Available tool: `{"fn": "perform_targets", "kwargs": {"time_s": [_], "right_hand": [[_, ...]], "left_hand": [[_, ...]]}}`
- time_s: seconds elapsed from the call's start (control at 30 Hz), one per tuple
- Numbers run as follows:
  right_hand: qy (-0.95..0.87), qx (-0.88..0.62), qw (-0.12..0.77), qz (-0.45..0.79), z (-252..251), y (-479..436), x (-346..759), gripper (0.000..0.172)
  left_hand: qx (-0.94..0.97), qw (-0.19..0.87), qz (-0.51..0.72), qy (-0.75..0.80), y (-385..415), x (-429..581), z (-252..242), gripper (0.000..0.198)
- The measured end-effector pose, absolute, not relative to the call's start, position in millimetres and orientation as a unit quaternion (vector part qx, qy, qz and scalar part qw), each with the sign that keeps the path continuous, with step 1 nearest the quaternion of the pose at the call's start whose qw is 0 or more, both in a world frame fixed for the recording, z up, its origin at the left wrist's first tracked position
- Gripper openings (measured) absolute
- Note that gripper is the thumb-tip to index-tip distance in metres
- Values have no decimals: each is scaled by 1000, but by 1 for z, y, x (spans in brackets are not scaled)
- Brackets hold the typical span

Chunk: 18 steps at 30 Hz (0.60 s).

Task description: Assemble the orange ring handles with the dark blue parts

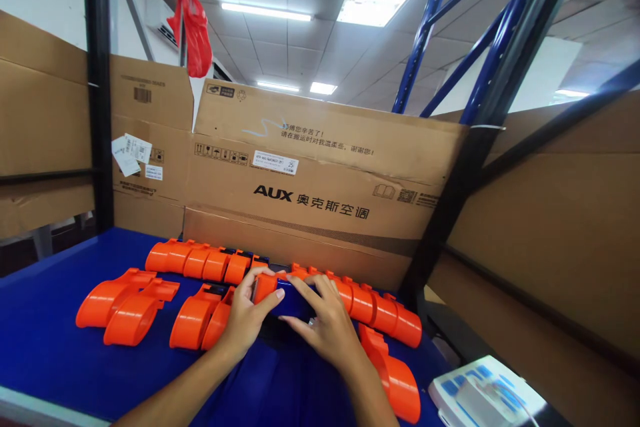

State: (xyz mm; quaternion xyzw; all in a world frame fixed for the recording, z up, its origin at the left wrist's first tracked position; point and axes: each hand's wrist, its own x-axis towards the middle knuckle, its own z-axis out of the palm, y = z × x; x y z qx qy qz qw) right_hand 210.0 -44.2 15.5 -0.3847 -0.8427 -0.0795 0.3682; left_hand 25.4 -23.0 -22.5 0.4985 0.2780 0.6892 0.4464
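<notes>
In front of the table's middle, my left hand [246, 317] is closed on an orange plastic piece [267, 287], thumb in front and fingers behind. A dark blue curved surface [290, 300] shows right beside it; I cannot tell whether the two are joined. My right hand [327, 320] is curled around the blue surface, with its fingers at the top edge and its thumb below. Close to my left hand stand looped orange pieces [191, 320] with flat tabs. Another large orange piece [400, 380] lies by my right forearm.
Orange loops [170, 257] line the back left of the blue table surface [45, 327], and another row [385, 313] runs back right. Behind them stands a printed cardboard wall [320, 180]. A white device with blue buttons [485, 390] sits at lower right, near a dark post [440, 220].
</notes>
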Motion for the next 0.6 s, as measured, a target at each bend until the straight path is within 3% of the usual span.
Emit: {"fn": "perform_targets", "kwargs": {"time_s": [0.2, 0.33, 0.47, 0.6], "right_hand": [[-835, -395, 380, -45, 18, -48, 208, 60], [-763, -405, 498, 76, 19, -47, 204, 60], [-672, -379, 583, 253, 16, -41, 201, 50], [-670, -397, 574, 253, 4, -37, 202, 57]], "left_hand": [[492, 474, 683, 258, -25, 27, -24, 49], [528, 496, 666, 178, -36, 25, -19, 71], [663, 388, 612, 187, -49, 20, -12, 80], [730, 232, 609, 209, -51, 16, -11, 76]]}}
